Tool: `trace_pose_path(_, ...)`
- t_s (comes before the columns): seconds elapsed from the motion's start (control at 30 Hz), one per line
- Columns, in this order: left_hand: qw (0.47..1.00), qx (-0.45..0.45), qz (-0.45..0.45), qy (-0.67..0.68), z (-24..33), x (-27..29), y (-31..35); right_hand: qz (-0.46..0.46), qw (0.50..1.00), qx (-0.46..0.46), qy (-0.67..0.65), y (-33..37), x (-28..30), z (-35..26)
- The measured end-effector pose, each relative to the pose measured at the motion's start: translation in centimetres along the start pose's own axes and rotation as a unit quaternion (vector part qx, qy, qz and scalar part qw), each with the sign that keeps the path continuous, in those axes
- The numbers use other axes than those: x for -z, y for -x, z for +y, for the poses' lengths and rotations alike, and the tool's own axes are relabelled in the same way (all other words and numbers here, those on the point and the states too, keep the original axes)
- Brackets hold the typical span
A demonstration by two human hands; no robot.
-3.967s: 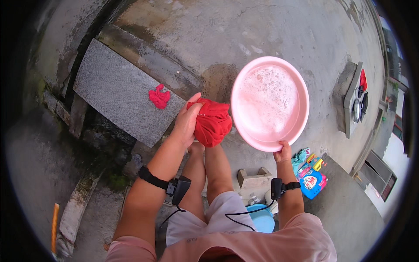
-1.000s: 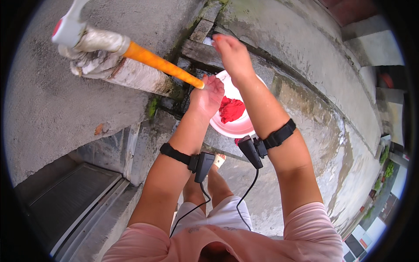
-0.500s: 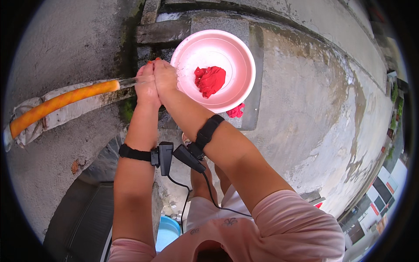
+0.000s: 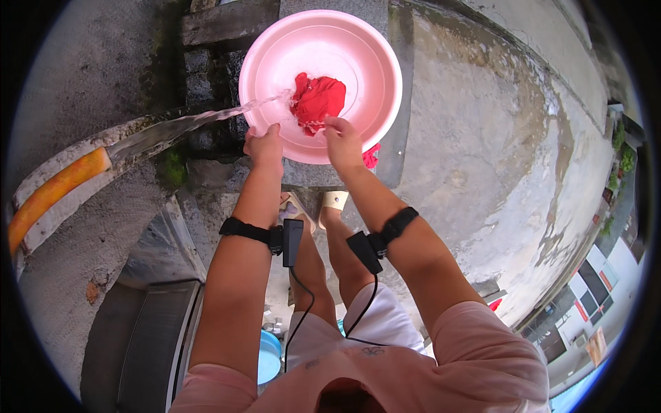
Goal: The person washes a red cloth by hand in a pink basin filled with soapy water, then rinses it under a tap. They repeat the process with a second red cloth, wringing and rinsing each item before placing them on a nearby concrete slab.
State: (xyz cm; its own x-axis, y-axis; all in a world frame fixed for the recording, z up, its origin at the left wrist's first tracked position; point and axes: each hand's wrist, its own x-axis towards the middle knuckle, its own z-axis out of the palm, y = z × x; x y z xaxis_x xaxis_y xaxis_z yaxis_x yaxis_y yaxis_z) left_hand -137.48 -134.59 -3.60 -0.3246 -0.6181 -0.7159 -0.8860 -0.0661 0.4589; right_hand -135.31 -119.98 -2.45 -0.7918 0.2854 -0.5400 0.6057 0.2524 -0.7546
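A large pink basin [image 4: 375, 58] holds a crumpled red cloth [image 4: 320, 96]. My left hand [image 4: 265, 148] is at the basin's near left rim, thumb over the inner side and fingers around the outside. Over the near rim, beside the cloth's lower edge, my right hand [image 4: 344, 146] has its fingers pinched together; whether they grip anything is unclear. An orange hose [image 4: 62, 182] comes in from the left, and its water stream [image 4: 200, 120] arcs into the basin onto the left side of the cloth.
The basin rests on a stone slab [image 4: 398, 138]. Another red cloth [image 4: 371, 157] pokes out beneath its near right rim. Dark wet bricks [image 4: 200, 131] lie to the left. A blue basin [image 4: 270, 358] stands low near my legs. Straps with black devices are on both forearms.
My hands have parted and left the hose's stream, moving right to the basin. Water now flows freely from the hose into the basin. The view has shifted, too.
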Motion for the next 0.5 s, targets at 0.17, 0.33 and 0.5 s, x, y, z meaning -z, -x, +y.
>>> trace_pose_path(0.17, 0.999, 0.051, -0.007, 0.004, -3.6, -1.7, -1.4, 0.108, 0.985, -0.020, 0.132, -0.4, 7.1, 6.6)
trace_pose_path(0.33, 0.986, 0.074, -0.149, -0.003, -5.2, -0.2, -0.4, 0.140, 0.958, -0.158, 0.193, -1.4, 9.0, 12.7)
trace_pose_path(0.5, 0.990, 0.056, -0.127, 0.007, -7.2, 1.6, 0.7, -0.136, 0.847, 0.034, 0.513, -1.3, 5.3, 17.6)
